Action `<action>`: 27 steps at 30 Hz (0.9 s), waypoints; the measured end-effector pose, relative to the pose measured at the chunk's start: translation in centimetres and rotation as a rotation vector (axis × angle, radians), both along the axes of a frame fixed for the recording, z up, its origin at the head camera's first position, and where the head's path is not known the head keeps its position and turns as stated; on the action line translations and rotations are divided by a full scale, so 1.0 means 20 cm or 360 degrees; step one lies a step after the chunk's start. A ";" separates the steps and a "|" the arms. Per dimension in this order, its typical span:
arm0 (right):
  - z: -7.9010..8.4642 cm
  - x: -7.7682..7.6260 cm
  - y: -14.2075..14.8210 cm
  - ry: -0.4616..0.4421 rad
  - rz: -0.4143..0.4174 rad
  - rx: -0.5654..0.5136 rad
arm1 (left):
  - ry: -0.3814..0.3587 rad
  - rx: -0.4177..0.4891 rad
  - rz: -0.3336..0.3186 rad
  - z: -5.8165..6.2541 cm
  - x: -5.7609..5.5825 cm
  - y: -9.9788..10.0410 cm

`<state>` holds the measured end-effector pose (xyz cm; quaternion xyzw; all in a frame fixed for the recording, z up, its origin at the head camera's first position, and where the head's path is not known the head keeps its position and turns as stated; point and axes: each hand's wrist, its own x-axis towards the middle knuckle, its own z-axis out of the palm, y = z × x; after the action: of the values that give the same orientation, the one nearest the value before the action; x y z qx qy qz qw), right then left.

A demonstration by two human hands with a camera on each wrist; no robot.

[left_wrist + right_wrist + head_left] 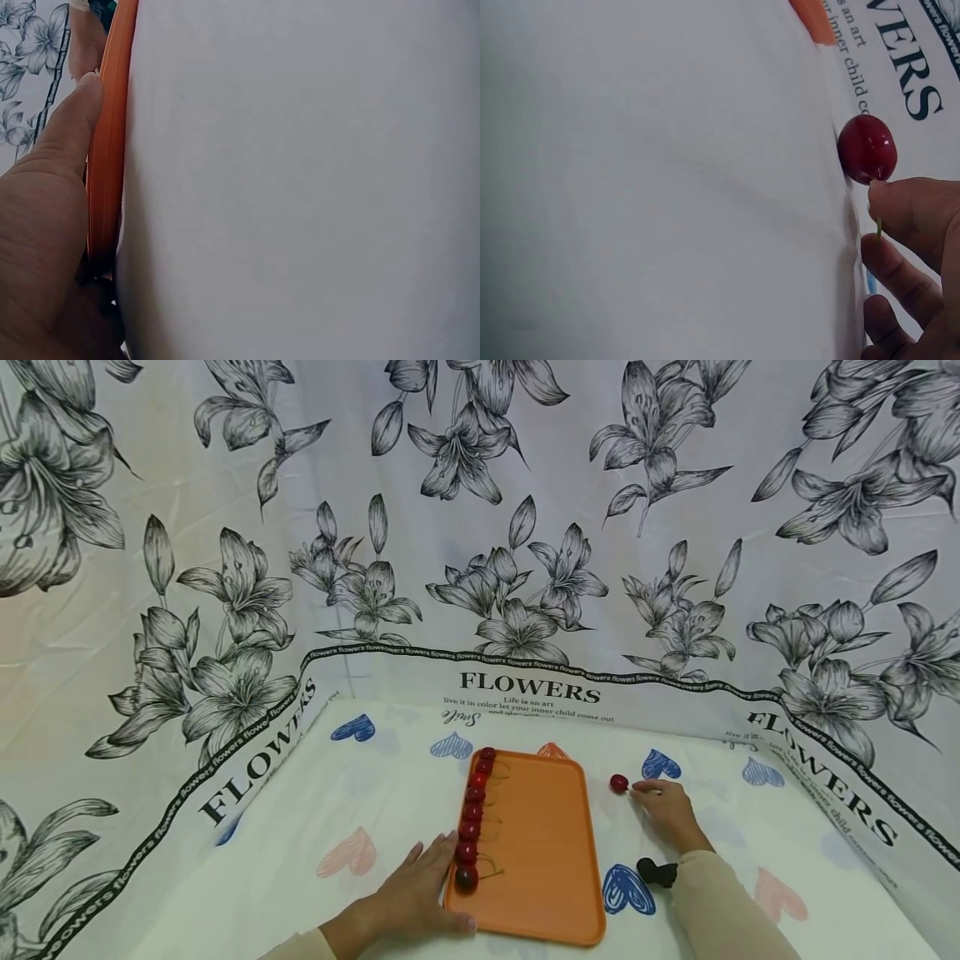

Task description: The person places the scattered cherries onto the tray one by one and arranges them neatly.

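Note:
A row of several red cherries (470, 811) with stems runs along the left side of an orange tray (542, 847). The nearest cherry (467, 878) looks darker than the others. My left hand (416, 893) rests against the tray's near left corner, fingers extended along the left rim and thumb at the near rim. In the left wrist view, the thumb lies along the orange rim (112, 150). Right of the tray, my right hand (670, 812) pinches a single red cherry (867, 149) by its stem, thumb and forefinger close to the fruit.
A white cloth (397, 785) printed with blue and pink hearts lies under the tray. Behind and at both sides hangs a curtain (525, 610) with grey lilies and the word FLOWERS. Close to the right wrist is a small black object (656, 872).

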<state>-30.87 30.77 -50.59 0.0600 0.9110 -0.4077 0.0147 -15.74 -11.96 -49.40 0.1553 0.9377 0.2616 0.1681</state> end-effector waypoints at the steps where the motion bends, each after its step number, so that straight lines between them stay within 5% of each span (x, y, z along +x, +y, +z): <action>1: 0.00 0.00 0.00 -0.0001 -0.0005 0.0005 | -0.0001 0.0000 0.0003 0.00 0.00 0.00; 15: 0.02 0.03 -0.02 0.0045 -0.0024 -0.0008 | -0.0019 -0.0005 0.0008 0.00 0.00 0.00; 27: 0.17 0.12 0.01 0.0273 -0.0050 -0.0171 | 0.0007 0.0005 -0.0009 0.00 0.01 0.00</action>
<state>-28.40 30.96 -47.22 0.0381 0.8847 -0.4598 -0.0666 -15.57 -11.93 -49.36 0.1588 0.9371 0.2624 0.1664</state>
